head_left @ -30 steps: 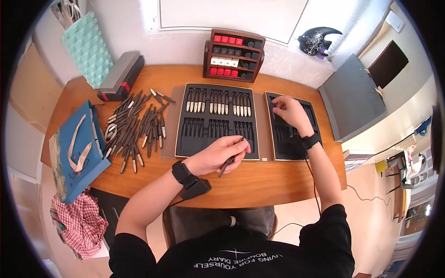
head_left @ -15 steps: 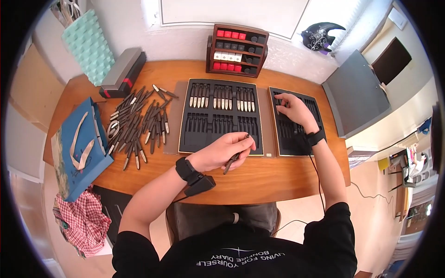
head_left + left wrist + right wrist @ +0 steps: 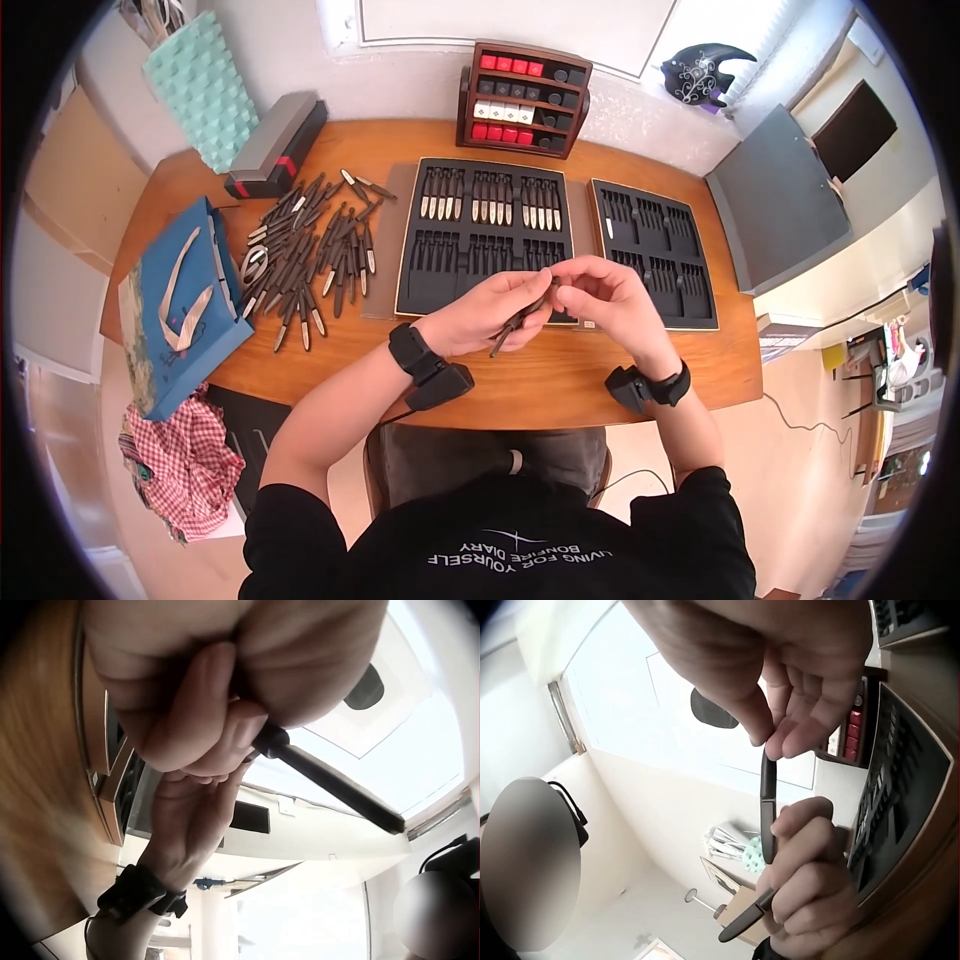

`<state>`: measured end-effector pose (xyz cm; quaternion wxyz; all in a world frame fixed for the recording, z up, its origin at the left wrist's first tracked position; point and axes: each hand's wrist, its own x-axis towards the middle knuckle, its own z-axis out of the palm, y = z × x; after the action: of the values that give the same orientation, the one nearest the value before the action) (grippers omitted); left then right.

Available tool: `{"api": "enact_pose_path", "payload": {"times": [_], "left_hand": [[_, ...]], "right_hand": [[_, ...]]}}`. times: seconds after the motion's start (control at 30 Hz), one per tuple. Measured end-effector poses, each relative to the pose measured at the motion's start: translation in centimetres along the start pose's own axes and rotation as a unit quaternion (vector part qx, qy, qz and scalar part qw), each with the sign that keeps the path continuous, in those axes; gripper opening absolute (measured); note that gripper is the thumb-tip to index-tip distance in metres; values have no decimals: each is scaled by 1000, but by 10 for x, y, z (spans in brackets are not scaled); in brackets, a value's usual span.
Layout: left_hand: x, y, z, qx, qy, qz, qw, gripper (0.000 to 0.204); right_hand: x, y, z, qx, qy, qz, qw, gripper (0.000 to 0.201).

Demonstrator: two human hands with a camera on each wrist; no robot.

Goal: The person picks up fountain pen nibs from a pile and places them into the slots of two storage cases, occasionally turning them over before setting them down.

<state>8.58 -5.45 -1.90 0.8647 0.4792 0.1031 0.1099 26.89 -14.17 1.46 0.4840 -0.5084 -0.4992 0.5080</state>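
In front of the trays, the left hand (image 3: pixel 488 316) curls round dark slim pieces (image 3: pixel 508 333). One rod-like piece (image 3: pixel 337 787) juts from its fingers in the left wrist view. The right hand (image 3: pixel 612 308) meets it, fingers bent. In the right wrist view, the right thumb and fingertips (image 3: pixel 774 739) pinch the end of a dark piece (image 3: pixel 768 817); its other end lies beside the left fingers (image 3: pixel 810 877), which hold a second piece (image 3: pixel 746 919). Beyond, the left tray (image 3: pixel 487 235) has a pale-tipped upper row; the right tray (image 3: pixel 655 245) shows one pale-tipped piece (image 3: pixel 609 228).
Loose dark pieces (image 3: pixel 300 250) are heaped on the table's left, beside a blue bag (image 3: pixel 185 300) and a long grey-black box (image 3: pixel 278 150). A wooden rack (image 3: pixel 524 98) stands at the back. At right is a grey panel (image 3: pixel 780 205).
From over the right tray, the right hand has come back to the left hand and now pinches a piece there. The pale-tipped piece in that tray has come into sight. The head view has shifted slightly.
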Motion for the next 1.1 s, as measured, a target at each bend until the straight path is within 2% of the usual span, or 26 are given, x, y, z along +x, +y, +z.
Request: {"api": "enact_pose_path", "payload": {"times": [0.13,0.2,0.27,0.3,0.37,0.43,0.5,0.6,0.7,0.8,0.9,0.93,1.03,1.1], "left_hand": [[1,0,0,1,-31,20,999,37],[0,2,5,-27,7,-3,1000,32],[2,0,-1,-25,-3,-11,1000,31],[4,-1,-5,-22,-12,-19,1000,29],[4,-2,-6,-28,-15,-22,999,28],[4,-2,-5,-34,-16,-27,999,27],[3,0,-1,-61,25,-33,997,27],[0,5,-4,-73,-5,-37,997,27],[2,1,-3,-20,1,-20,1000,29],[4,-3,-1,-1,14,-11,1000,29],[4,-4,-1,10,20,-10,1000,28],[4,-3,-1,11,17,-11,1000,28],[4,-2,-2,22,35,-1,999,27],[4,-1,-3,33,38,-3,999,27]], "right_hand": [[3,6,2,-23,29,3,999,9],[3,5,-2,-16,60,-20,998,9],[5,5,-14,9,96,-44,994,11],[6,5,-16,8,97,-45,994,11],[6,4,-17,98,95,-36,990,13],[4,6,-10,88,89,-17,992,14],[4,9,-10,62,71,-36,995,12],[6,7,-21,23,87,-77,993,12],[5,3,-22,35,101,-73,992,13],[2,3,-10,92,67,-34,993,12],[3,8,-8,82,54,-58,993,11],[5,2,-13,43,59,-70,995,12],[21,-12,-55,-77,157,-112,978,14],[42,-14,-92,-179,183,-83,963,16]]}}
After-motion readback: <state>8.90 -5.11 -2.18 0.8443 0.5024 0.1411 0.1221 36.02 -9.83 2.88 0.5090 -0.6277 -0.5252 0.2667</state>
